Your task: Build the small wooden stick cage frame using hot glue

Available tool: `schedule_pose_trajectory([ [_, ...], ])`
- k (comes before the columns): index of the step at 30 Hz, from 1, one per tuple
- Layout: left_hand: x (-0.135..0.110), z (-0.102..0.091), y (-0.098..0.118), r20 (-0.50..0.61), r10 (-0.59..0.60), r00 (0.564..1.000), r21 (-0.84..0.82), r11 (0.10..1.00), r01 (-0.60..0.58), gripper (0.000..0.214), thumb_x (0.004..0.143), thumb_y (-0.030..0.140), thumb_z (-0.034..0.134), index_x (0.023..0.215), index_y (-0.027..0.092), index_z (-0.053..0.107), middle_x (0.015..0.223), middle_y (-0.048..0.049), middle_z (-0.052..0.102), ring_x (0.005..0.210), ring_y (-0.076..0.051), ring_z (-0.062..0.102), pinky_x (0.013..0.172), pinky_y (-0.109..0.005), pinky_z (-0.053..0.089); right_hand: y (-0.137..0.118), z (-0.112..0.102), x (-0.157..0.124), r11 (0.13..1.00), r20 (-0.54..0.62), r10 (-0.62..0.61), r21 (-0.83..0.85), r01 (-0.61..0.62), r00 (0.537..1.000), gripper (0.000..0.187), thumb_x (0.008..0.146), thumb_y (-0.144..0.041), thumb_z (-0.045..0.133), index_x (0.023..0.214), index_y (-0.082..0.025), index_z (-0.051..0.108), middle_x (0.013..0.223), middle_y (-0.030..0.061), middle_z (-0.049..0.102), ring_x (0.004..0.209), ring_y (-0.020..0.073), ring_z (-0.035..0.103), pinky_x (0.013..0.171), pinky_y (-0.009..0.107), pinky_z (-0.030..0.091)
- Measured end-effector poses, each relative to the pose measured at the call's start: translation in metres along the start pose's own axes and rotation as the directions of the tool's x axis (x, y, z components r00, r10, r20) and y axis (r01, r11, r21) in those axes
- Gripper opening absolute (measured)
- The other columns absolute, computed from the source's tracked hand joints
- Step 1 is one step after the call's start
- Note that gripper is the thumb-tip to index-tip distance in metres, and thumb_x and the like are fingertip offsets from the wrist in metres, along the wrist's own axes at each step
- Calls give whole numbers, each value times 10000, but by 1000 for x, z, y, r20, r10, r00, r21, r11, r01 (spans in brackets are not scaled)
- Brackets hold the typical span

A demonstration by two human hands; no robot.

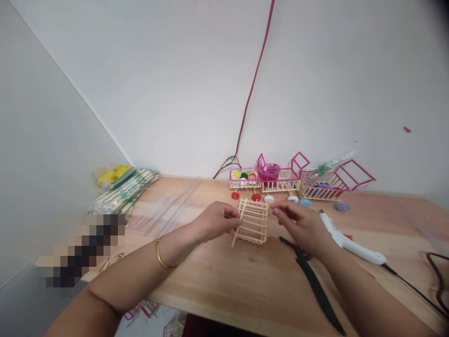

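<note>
A small frame of thin wooden sticks [253, 223], with several crossbars, stands on the wooden table in front of me. My left hand [220, 220] is at its left side, thumb and fingers closed on a loose-looking wooden stick [235, 236] that slants along that edge. Close to the frame's upper right corner is my right hand [301, 224], its thumb and index finger pinched together. Whether anything tiny sits between those fingertips cannot be made out. A black-handled cutting tool [317, 285] lies below my right hand, partly covered by it.
Pink-edged stick carts [280, 186] with bottle-cap wheels line the wall. A white glue gun [354, 245] with a black cord lies right. Clear glue sticks [168, 210] and bundled wooden sticks [129, 189] are left. More pink stick pieces [140, 311] show below the table edge.
</note>
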State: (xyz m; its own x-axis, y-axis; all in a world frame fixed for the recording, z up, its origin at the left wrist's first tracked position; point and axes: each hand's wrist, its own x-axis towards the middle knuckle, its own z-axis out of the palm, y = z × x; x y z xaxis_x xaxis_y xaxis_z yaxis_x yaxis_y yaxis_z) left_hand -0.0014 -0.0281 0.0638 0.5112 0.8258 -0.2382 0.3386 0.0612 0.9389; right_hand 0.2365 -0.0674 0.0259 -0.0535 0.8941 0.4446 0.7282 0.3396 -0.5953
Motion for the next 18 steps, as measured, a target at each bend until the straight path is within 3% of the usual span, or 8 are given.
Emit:
schedule_pose_trajectory([
  [6,1,12,4,20,76,997,-49,996,-75,151,710,263,664,742,115,657,542,52,510,469,-35,386,465,-179,277,-13,5,-1,987,-75,-160,-26,158,984,213,900,-312,490,1021,-218,638,844,47,696,726,169,643,677,295,494],
  [10,0,20,3,49,145,988,-44,989,-143,183,731,305,653,745,122,660,550,47,502,476,-39,382,468,-181,282,-31,8,-3,965,69,-262,43,260,963,251,917,-287,455,1096,-245,626,1024,69,700,933,197,646,805,318,498],
  [13,-2,21,2,59,156,986,-46,987,-153,177,747,300,640,758,125,667,547,46,507,468,-39,385,467,-181,297,-39,10,-3,972,140,-226,93,214,964,253,917,-308,457,1092,-251,631,1032,67,705,937,202,646,807,331,500],
  [18,-9,16,1,98,114,989,4,993,-115,120,746,244,639,744,129,670,550,34,555,478,-50,453,480,-178,355,-38,10,4,989,77,-114,108,105,991,214,888,-323,515,1016,-218,651,899,46,714,793,174,643,716,299,500],
])
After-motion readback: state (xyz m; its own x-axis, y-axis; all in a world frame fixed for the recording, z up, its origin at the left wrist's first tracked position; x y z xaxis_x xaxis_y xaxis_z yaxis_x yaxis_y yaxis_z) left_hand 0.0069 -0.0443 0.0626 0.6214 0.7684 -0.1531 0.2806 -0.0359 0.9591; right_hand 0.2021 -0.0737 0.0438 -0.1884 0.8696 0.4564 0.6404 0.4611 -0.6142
